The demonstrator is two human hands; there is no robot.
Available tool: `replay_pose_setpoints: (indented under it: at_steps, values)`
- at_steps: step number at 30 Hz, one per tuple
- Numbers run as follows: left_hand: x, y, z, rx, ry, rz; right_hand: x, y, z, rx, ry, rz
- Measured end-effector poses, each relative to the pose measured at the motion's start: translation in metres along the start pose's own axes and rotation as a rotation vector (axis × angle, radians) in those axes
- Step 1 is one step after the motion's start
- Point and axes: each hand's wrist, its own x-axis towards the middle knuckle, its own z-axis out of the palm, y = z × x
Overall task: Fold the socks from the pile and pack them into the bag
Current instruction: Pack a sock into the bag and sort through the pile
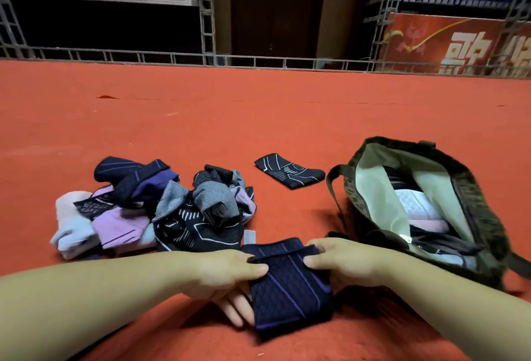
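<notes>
Head view. Both hands hold one folded sock, a dark navy sock (290, 283) with purple stripes and a quilted diamond pattern, low in the middle, just above the red carpet (258, 119). Left hand (230, 277): thumb on top of the sock's left edge, fingers (235, 310) underneath, so it pinches the fabric. Right hand (342, 263): thumb and fingers curled round the sock's upper right corner, gripping it. The hands are close together, with the sock's width between them.

Sock pile (161, 208) lies on the carpet left of centre, just beyond the left hand. It is a loose heap: pale pink and white pieces at the left, lilac ones beside them, grey striped and navy ones on top, and a black sock with white lines at the near edge, nearly touching the held sock.

One folded black sock (290, 171) with white lines lies flat by itself, between the pile and the bag, apart from both.

Bag (471, 196): dark patterned tote with pale lining, lying open at the right, near the right hand. Folded socks show inside, white, lilac and dark. A dark strap (334, 185) loops out on its left side.

Background: metal scaffolding (207, 15), a dark door (275, 15), a red banner (448, 44) at far right.
</notes>
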Motion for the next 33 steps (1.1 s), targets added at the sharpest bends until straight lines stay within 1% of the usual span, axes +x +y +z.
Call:
replay_pose_setpoints:
  at_steps: [3,5,9,10,11,12,13,14,15,16,17,19,20,21,23,25,27,31,33]
  values:
    - [0.001,0.003,0.004,-0.120,0.142,0.033,0.027,0.010,0.005,-0.307,0.384,-0.059]
    - [0.002,0.001,0.000,-0.130,0.262,0.058,0.045,0.015,0.008,-0.502,0.561,-0.084]
    - [0.000,-0.001,-0.001,-0.144,0.392,0.127,0.063,0.013,0.016,-0.595,0.689,-0.092]
    - [0.001,-0.002,-0.001,-0.065,0.441,0.158,0.066,0.012,0.017,-0.647,0.711,-0.074]
    - [0.000,-0.003,0.000,0.092,0.495,0.193,0.070,0.012,0.018,-0.713,0.735,-0.059]
    - [-0.001,-0.006,-0.001,0.299,0.542,0.236,0.072,0.012,0.020,-0.772,0.751,-0.035]
    - [-0.004,-0.007,-0.001,0.522,0.552,0.295,0.075,0.013,0.022,-0.819,0.767,-0.042]
    - [-0.007,-0.006,0.001,0.729,0.523,0.368,0.074,0.013,0.023,-0.829,0.773,-0.054]
    - [-0.010,-0.005,0.003,0.889,0.467,0.434,0.071,0.015,0.023,-0.818,0.784,-0.096]
    - [-0.012,-0.005,0.004,0.988,0.399,0.475,0.066,0.015,0.022,-0.778,0.791,-0.165]
    - [-0.013,-0.004,0.006,1.035,0.337,0.469,0.059,0.017,0.019,-0.731,0.796,-0.282]
    - [-0.012,-0.009,0.008,1.085,0.229,0.356,0.039,0.022,0.012,-0.695,0.715,-0.539]
    - [-0.011,-0.012,0.008,1.105,0.214,0.324,0.029,0.027,0.009,-0.725,0.647,-0.614]
    - [-0.009,-0.016,0.006,1.107,0.212,0.305,0.020,0.033,0.006,-0.757,0.580,-0.647]
    - [-0.008,-0.020,0.005,1.039,0.207,0.296,0.007,0.046,0.005,-0.811,0.447,-0.596]
    - [-0.007,-0.022,0.003,0.982,0.214,0.299,0.003,0.060,0.004,-0.851,0.395,-0.533]
    - [-0.005,-0.023,0.005,0.935,0.220,0.318,0.007,0.066,0.003,-0.848,0.432,-0.517]
    - [-0.007,-0.023,0.006,0.809,0.251,0.335,0.014,0.064,0.007,-0.862,0.561,-0.639]
    - [-0.011,-0.019,0.008,0.770,0.249,0.331,0.010,0.056,0.013,-0.826,0.593,-0.656]
